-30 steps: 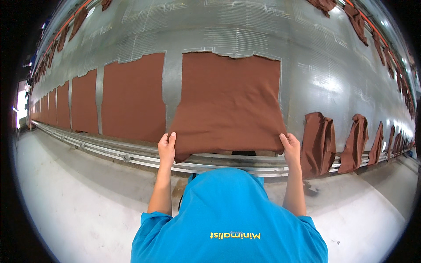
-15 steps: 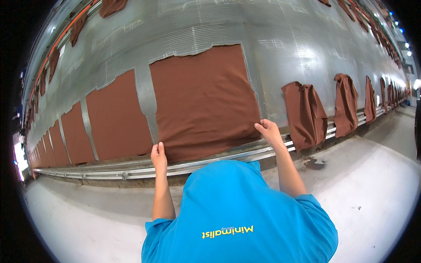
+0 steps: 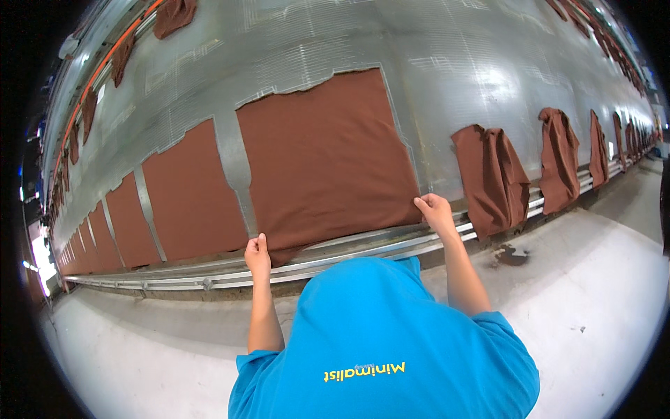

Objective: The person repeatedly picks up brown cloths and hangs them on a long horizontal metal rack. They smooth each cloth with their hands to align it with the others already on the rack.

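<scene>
On a long grey metal table (image 3: 349, 35), the left hand (image 3: 257, 257) and right hand (image 3: 436, 213) pinch the near corners of a brown rectangular fabric panel (image 3: 324, 153). Even tension should keep it smooth beside the flat brown neighbouring panel (image 3: 188, 188).

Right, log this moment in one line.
left hand: pinches cloth, near-left corner | right hand: pinches near-right corner | cloth: mostly spread on table | bunched cloths: farther right
</scene>
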`<state>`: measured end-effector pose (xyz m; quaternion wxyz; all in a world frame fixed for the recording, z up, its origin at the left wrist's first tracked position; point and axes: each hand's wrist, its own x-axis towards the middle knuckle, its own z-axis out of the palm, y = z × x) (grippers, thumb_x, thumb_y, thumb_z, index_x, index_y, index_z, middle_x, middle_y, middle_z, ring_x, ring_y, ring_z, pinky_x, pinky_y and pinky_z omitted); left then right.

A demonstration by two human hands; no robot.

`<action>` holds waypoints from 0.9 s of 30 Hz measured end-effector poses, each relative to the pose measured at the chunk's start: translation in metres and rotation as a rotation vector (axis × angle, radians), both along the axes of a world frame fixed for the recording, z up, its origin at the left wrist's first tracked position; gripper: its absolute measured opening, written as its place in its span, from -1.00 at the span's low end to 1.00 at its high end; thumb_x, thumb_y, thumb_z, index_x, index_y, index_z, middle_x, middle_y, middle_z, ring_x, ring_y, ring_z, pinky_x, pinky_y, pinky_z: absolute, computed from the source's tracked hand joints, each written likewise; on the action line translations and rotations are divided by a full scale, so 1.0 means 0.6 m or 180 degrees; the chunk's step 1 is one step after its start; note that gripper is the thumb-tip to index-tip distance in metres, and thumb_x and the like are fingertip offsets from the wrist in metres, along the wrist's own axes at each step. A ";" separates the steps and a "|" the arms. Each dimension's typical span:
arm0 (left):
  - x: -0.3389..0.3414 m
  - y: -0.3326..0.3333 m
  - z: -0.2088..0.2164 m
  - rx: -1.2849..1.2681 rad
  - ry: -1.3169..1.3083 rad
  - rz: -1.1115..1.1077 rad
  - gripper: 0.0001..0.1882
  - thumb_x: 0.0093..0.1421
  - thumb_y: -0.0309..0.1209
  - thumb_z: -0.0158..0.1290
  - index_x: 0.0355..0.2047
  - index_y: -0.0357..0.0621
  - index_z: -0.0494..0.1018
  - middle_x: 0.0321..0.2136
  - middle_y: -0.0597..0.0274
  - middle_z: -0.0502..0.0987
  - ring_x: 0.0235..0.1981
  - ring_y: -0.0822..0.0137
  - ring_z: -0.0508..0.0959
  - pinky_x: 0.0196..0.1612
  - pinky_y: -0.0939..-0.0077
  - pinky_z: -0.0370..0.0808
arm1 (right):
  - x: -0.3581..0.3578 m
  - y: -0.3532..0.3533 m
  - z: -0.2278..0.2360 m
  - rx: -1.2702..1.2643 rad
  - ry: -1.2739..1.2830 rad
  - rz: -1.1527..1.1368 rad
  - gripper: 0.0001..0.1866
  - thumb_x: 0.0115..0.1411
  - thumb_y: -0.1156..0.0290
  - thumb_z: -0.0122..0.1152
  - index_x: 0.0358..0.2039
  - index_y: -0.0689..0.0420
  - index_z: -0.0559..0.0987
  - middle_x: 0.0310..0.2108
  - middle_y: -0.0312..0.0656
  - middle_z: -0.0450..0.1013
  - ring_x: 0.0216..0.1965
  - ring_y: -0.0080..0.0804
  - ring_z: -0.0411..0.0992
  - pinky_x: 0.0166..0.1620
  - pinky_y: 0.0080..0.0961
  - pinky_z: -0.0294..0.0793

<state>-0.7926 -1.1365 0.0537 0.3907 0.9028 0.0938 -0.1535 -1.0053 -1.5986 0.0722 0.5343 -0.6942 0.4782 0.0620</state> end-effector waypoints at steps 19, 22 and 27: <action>0.277 -0.518 0.011 0.0965 -0.1985 -0.4340 -0.12 0.40 0.27 -0.17 0.50 -0.05 0.08 0.52 0.04 0.05 0.53 0.04 0.03 0.54 -0.01 -0.06 | 0.009 -0.026 -0.018 0.0762 -0.0026 -0.1076 -0.28 0.40 -0.09 0.21 -0.70 0.31 0.53 -0.84 -0.14 0.35 -0.86 -0.38 0.34 -0.74 -0.45 0.37; 0.336 -0.584 -0.003 0.0946 -0.2192 -0.4723 -0.12 0.40 0.26 -0.18 0.51 -0.06 0.06 0.52 0.01 0.03 0.54 0.01 0.01 0.54 -0.01 -0.07 | 0.011 -0.026 -0.017 0.0827 0.0013 -0.1123 -0.28 0.39 -0.07 0.22 -0.71 0.31 0.53 -0.84 -0.14 0.36 -0.85 -0.38 0.35 -0.72 -0.44 0.37; 0.377 -0.675 -0.017 0.1051 -0.2479 -0.4841 -0.11 0.39 0.32 -0.23 0.51 0.00 0.08 0.52 0.05 0.04 0.54 0.08 0.02 0.55 0.01 -0.08 | 0.018 -0.028 -0.004 0.0868 0.0177 -0.1173 -0.28 0.39 -0.05 0.22 -0.73 0.32 0.54 -0.84 -0.13 0.38 -0.85 -0.38 0.36 -0.71 -0.48 0.33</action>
